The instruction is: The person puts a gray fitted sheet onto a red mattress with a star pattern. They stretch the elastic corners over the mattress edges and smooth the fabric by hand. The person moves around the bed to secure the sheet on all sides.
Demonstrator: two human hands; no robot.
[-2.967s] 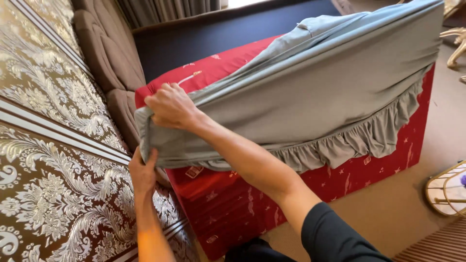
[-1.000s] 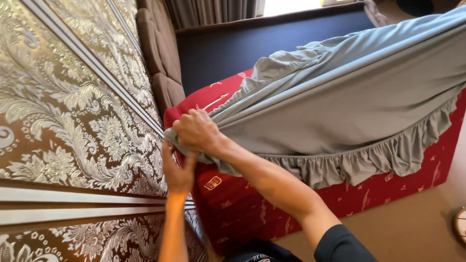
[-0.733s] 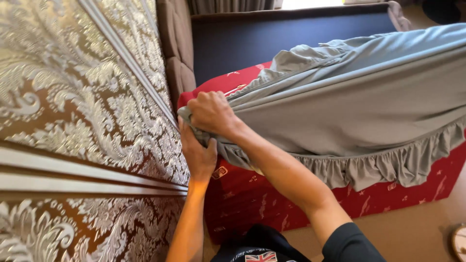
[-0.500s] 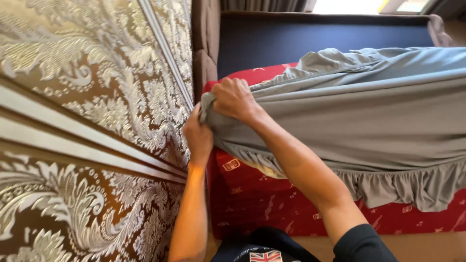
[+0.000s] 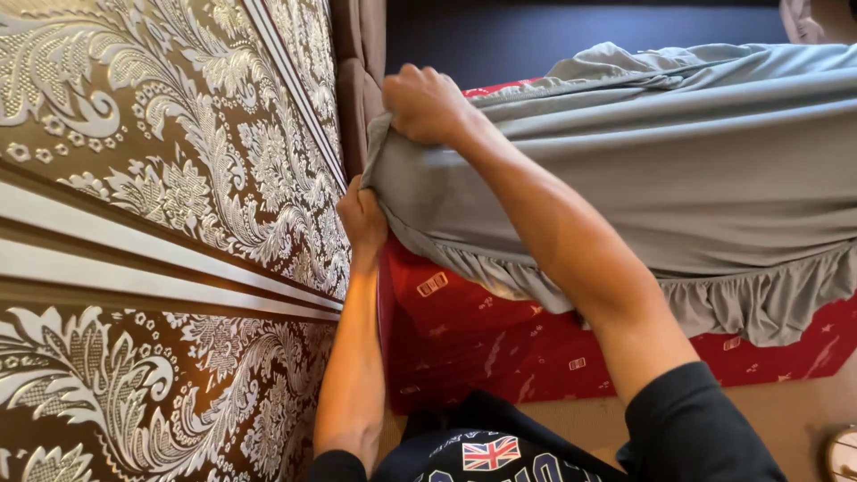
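Right hand (image 5: pixel 427 103) is gripping the corner of the grey sheet (image 5: pixel 678 170), fist clamped on bunched fabric at the top corner of the red mattress (image 5: pixel 464 330). Left hand (image 5: pixel 361 214) is pinching the sheet's edge just below, beside the patterned wall (image 5: pixel 152 223). The sheet is lying stretched over the mattress, its frilled hem hanging down the side.
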